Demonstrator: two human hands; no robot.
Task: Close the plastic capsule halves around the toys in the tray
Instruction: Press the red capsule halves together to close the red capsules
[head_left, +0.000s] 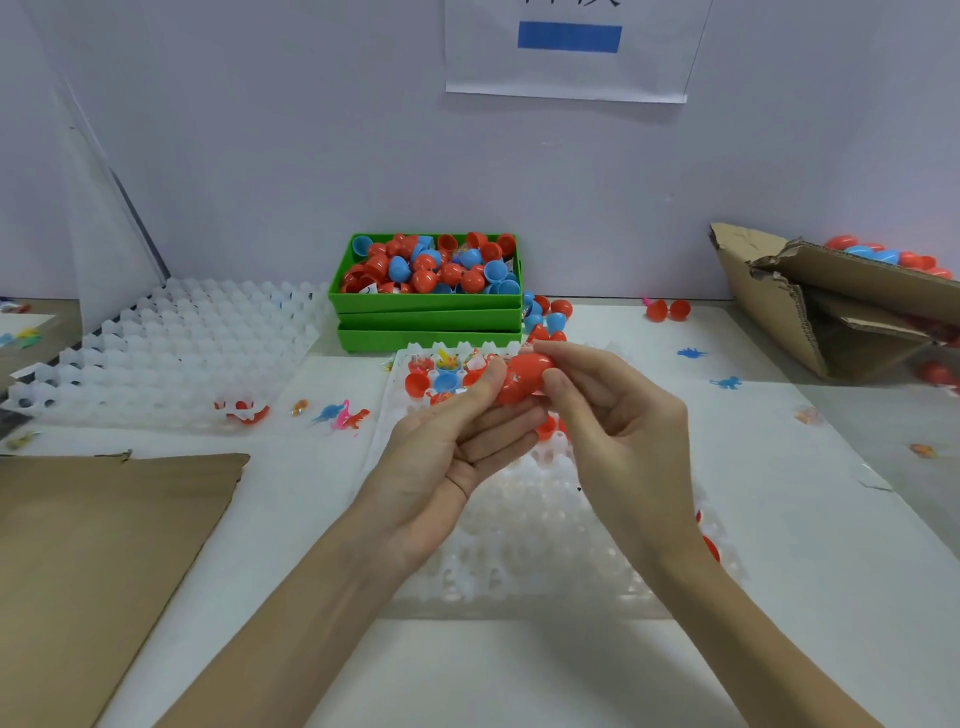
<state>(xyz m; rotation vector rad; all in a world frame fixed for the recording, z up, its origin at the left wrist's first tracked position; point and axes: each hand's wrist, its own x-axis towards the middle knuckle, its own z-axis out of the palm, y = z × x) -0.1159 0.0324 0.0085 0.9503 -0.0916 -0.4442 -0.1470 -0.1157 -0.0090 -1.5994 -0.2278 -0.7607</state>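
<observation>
A red plastic capsule (521, 379) is held between both hands above the white cell tray (519, 545). My left hand (457, 447) cups it from below with the thumb on its left half. My right hand (618, 431) pinches its right end with thumb and fingers. The two halves look joined. At the tray's far end, red and blue capsule halves (431, 382) sit in cells with small toys in them. Much of the tray's middle is hidden by my hands.
Stacked green bins (426, 312) full of red and blue capsule halves stand behind the tray. More white cell trays (171, 348) lie at left, with loose toy dinosaurs (343, 413) nearby. Cardboard (104, 561) lies at front left, a torn carton (831, 312) with capsules at right.
</observation>
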